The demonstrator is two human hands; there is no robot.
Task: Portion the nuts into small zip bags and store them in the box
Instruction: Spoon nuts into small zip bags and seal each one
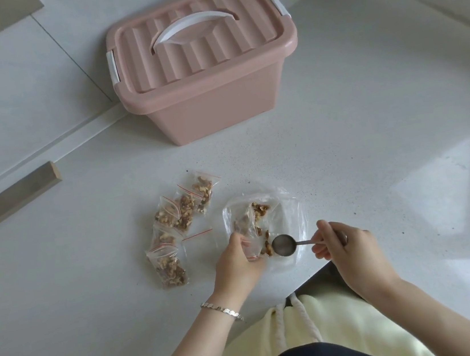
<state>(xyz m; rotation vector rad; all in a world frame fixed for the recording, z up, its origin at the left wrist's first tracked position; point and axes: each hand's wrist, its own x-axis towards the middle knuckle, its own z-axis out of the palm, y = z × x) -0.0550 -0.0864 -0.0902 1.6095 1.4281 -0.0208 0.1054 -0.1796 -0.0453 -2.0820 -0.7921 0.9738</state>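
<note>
1. Head view, looking down on a white speckled countertop [371,130]: we see the left hand [236,262] with its fingers curled round the mouth of a small zip bag [250,237], holding it over a large clear plastic bag [291,209] that lies flat on the counter.
2. We see the right hand [352,249] pinching the handle of a metal measuring spoon [284,245]; the spoon's bowl sits just beside the small bag's opening, touching a few walnut pieces.
3. Loose nuts [260,209] lie on the large clear bag, at its far side and near the spoon.
4. A row of filled zip bags [175,230] with red seal strips rests on the counter to the left, just beside the large bag.
5. A pink box [208,97] stands well behind them, its ribbed lid [210,46] on and its white handle folded flat.
6. We note a silver bracelet [221,309] on the left wrist.
</note>
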